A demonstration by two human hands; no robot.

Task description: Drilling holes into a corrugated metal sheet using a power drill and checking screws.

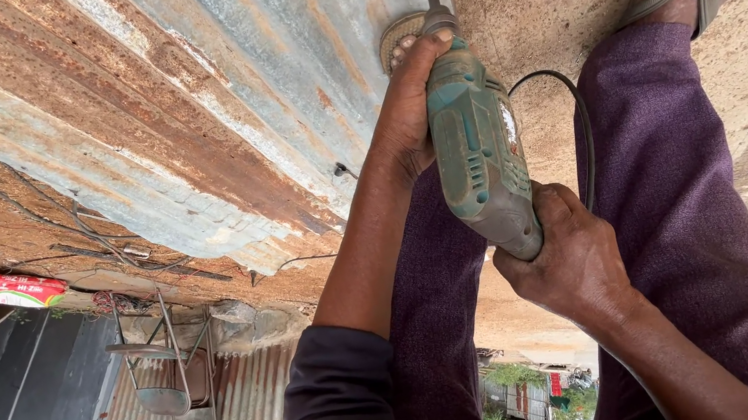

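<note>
- Green electric drill: held upright, bit set against the rusty corrugated sheet edge.
- Left hand: closed around the drill's front, forearm extended.
- Right hand: clenched on the drill's rear grip.

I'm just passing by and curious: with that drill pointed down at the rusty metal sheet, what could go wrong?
The drill bit meets the corrugated sheet right beside a sandalled foot with bare toes; a slip might hurt them. The black cord loops along the leg and could snag. Left hand grips near the chuck, right hand the handle.
</note>
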